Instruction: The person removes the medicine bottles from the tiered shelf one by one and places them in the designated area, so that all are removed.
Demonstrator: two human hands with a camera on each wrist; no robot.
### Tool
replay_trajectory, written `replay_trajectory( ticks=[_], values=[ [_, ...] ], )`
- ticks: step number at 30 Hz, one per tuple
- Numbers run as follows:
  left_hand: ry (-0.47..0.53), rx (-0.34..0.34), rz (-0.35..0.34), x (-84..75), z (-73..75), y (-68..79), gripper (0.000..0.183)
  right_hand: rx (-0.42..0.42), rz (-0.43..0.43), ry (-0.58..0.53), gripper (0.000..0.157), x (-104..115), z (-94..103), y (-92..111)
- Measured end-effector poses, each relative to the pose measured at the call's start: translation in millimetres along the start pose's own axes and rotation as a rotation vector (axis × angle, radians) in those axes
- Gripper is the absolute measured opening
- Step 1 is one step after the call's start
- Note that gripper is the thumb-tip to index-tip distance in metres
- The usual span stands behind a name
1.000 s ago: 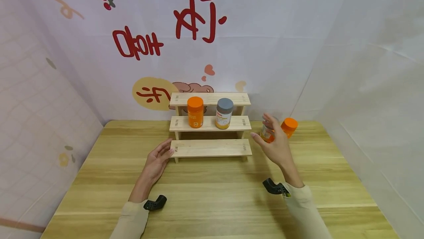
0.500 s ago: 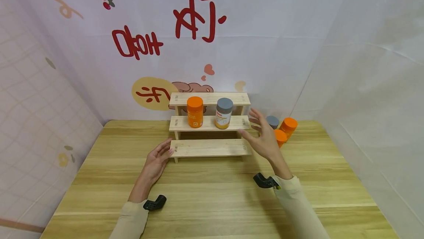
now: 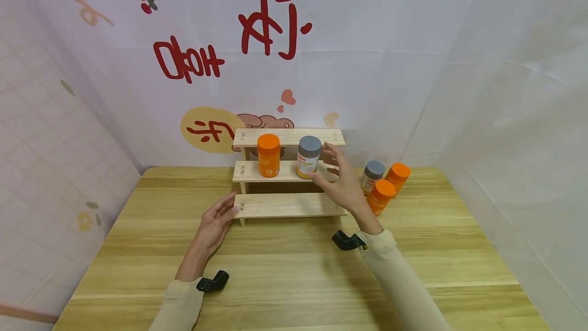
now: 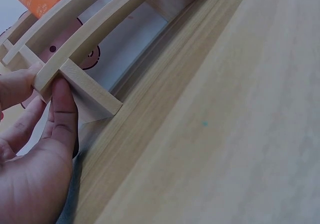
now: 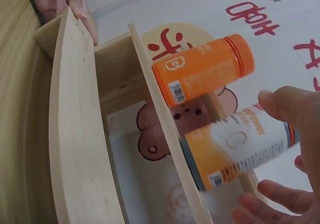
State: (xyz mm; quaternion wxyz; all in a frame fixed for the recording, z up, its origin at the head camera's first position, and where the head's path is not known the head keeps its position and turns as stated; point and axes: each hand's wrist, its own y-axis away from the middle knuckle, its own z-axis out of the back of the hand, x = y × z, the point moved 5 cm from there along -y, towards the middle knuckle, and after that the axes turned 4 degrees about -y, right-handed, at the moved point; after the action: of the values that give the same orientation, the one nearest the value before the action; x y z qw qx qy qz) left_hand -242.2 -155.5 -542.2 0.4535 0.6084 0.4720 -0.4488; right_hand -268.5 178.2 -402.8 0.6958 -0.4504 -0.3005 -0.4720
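Observation:
A three-step wooden display rack (image 3: 289, 205) stands against the back wall. My left hand (image 3: 218, 224) pinches the left end of its lowest step, thumb on top and fingers below, as the left wrist view (image 4: 50, 159) shows. On the middle step stand an orange supplement bottle (image 3: 268, 155) and, right of it, a white-and-yellow supplement bottle with a grey lid (image 3: 308, 157). My right hand (image 3: 342, 183) is beside that grey-lidded bottle, thumb in front and fingers spread at its right. In the right wrist view the thumb overlaps the bottle's label (image 5: 245, 139), with the fingers apart from it.
On the table (image 3: 275, 280), right of the rack, three more bottles stand close together: a grey-lidded one (image 3: 371, 177) and two orange ones, the front (image 3: 381, 197) and the back one (image 3: 397, 177). White printed cloth (image 3: 390, 66) encloses the back and sides.
My right hand has moved left from the bottles on the table to the grey-lidded bottle on the middle step. My left hand has kept its place on the rack.

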Motion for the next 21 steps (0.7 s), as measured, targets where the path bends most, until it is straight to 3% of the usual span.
replay_trajectory(
  ticks=[15, 21],
  values=[
    [0.018, -0.012, 0.004, 0.7, -0.3, -2.4, 0.062, -0.041, -0.018, -0.032, 0.082, 1, -23.0, -23],
    [0.018, -0.014, 0.022, 3.0, 0.2, -1.8, 0.062, -0.100, -0.019, -0.035, 0.079, -4, -27.0, -24]
  ],
)
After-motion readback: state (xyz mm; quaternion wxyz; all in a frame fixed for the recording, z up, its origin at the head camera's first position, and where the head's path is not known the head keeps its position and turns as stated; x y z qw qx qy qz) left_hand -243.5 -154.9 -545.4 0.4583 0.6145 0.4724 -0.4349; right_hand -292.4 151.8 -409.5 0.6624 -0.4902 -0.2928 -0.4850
